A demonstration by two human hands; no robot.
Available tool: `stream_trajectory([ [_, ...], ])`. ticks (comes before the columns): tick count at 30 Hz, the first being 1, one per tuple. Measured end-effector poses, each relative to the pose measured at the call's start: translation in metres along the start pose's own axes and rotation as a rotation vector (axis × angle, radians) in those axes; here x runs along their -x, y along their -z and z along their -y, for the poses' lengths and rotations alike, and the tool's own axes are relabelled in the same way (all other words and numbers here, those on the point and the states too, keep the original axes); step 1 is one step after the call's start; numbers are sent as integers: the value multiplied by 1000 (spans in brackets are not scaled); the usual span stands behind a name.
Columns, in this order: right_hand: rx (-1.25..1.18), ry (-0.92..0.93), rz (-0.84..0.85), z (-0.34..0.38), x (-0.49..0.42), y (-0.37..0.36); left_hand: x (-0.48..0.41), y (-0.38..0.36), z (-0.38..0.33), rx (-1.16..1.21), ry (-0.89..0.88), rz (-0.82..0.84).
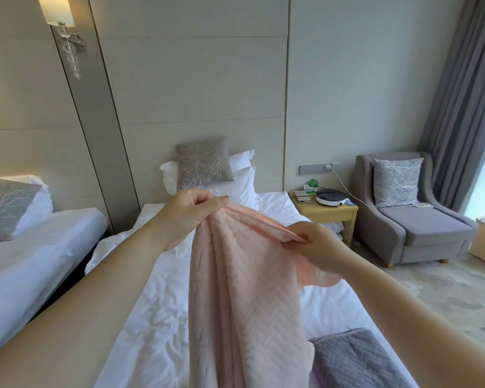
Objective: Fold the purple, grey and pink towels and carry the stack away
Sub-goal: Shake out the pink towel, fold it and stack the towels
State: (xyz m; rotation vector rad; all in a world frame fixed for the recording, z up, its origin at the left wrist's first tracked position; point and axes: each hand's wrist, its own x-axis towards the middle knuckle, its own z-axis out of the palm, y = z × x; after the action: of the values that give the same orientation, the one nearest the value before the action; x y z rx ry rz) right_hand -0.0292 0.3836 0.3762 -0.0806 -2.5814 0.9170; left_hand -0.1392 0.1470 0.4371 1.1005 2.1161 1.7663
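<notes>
Above the bed (157, 317), left hand (191, 217) and right hand (317, 247) are pinching the pink towel (241, 303).
Matching corners is looking wise.

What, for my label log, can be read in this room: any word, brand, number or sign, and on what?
No text is legible in this view.
On the nightstand, the green packet: print too small and blurred.
The white round device beside it: no readable marking.
The pink towel and grey towel: chevron weave only, no label visible.
</notes>
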Motion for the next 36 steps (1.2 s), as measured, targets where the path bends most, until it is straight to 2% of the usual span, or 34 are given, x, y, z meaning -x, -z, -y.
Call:
stream_trajectory([
  [3, -33, -40, 125, -1, 2, 6, 4, 9, 6, -56, -12, -50],
  [7, 43, -152, 278, -4, 7, 10, 7, 19, 17, -120, 19, -87],
  [14, 78, -106, 53, -9, 4, 8, 12, 21, 29, -87, 45, 15],
  [20, 453, -9, 271, -22, -2, 6, 15, 22, 35, 6, 75, 38],
  [25, 632, -11, 164, -23, -5, 2, 16, 27, 41, 62, 72, 52],
  [30, 7, -145, 16, -13, -3, 9, 20, 42, 51, 65, 81, -68],
  [34, -71, -132, 4, -4, -4, 13, 21, 50, 63, -58, 143, -179],
  [36, -133, -94, 12, 7, -6, 12, 21, 50, 65, -168, 163, -169],
])
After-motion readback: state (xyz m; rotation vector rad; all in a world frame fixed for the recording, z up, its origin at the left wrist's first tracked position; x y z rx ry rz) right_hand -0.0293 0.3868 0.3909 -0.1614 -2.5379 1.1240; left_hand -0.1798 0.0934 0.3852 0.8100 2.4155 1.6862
